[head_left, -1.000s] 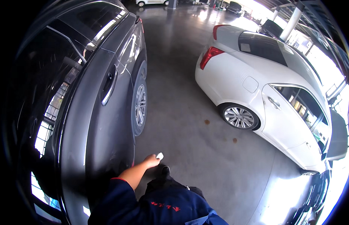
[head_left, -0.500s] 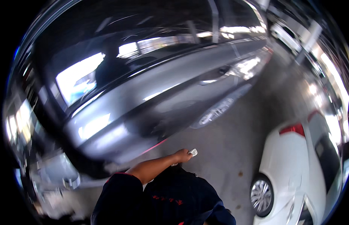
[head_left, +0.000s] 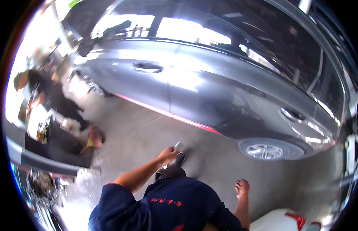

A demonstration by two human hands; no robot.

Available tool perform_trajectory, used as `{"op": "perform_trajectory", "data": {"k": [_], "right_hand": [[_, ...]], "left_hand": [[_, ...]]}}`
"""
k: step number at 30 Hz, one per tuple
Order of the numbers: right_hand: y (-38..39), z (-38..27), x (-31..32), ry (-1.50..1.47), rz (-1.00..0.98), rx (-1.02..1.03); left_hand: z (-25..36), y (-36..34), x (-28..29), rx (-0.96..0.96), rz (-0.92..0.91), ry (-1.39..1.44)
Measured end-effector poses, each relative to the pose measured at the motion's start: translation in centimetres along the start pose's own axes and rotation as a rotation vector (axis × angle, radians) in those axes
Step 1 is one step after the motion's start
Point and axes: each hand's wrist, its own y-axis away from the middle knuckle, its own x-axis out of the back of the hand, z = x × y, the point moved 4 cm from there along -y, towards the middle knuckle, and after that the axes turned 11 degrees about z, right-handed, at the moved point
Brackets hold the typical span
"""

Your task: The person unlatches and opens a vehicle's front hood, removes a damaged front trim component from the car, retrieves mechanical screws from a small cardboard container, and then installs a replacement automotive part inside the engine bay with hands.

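Note:
My left hand (head_left: pixel 167 155) grips a small white object (head_left: pixel 178 146), held low in front of my body above my shoe (head_left: pixel 179 160). Low on the right, my right hand (head_left: pixel 242 187) hangs with curled fingers; whatever it may hold is hidden. Ahead of both hands stands a dark grey car (head_left: pixel 194 84), side-on, with door handles, a red stripe along its lower edge and a wheel (head_left: pixel 263 151) to the right. Neither hand touches the car.
At left, a person in dark clothes (head_left: pixel 48 92) bends among blurred equipment beside a grey-edged counter or bench (head_left: pixel 52 161). A white car (head_left: pixel 271 221) with a red tail light is close behind me at lower right. Grey floor (head_left: pixel 132 161) lies between.
My view has swung left, bringing the grey car side-on and the person into sight. The white car has slid to the bottom edge. My right hand has appeared; my left still grips the white object.

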Motion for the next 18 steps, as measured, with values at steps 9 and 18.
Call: {"op": "perform_trajectory", "data": {"k": [9,18], "right_hand": [[27.7,-2.6,-24.7,0.101,-1.027,0.504],[46.2,2.4,-27.8,-0.178,-1.072,0.316]], "left_hand": [[10.4,16.8,3.9,-0.644,-0.311,0.331],[1.1,21.5,20.2,-0.822,-0.279,-0.005]]}}
